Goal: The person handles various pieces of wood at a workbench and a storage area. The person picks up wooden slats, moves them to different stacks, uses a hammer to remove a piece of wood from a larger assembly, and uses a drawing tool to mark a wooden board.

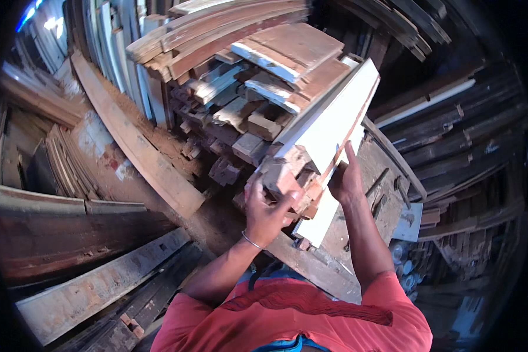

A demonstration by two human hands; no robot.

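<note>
My left hand (264, 213) is curled around the near, rough-cut end of a wooden piece (281, 178), its thumb over the reddish end grain. A long timber with a white face (334, 125) slants away from there to the upper right. My right hand (348, 176) presses against the right edge of that timber, thumb pointing up along it and fingers hidden underneath. Below lies another white board (319, 220). Whether the pieces at the near end are joined or merely bundled, I cannot tell.
A stack of sawn timber (246, 127) with brown planks (295, 44) on top rises ahead. On the right is a worn workbench (356, 220) with metal tools. A long plank (136, 145) leans at the left. Dark racks of boards (457, 127) stand far right; more boards (105, 281) lie lower left.
</note>
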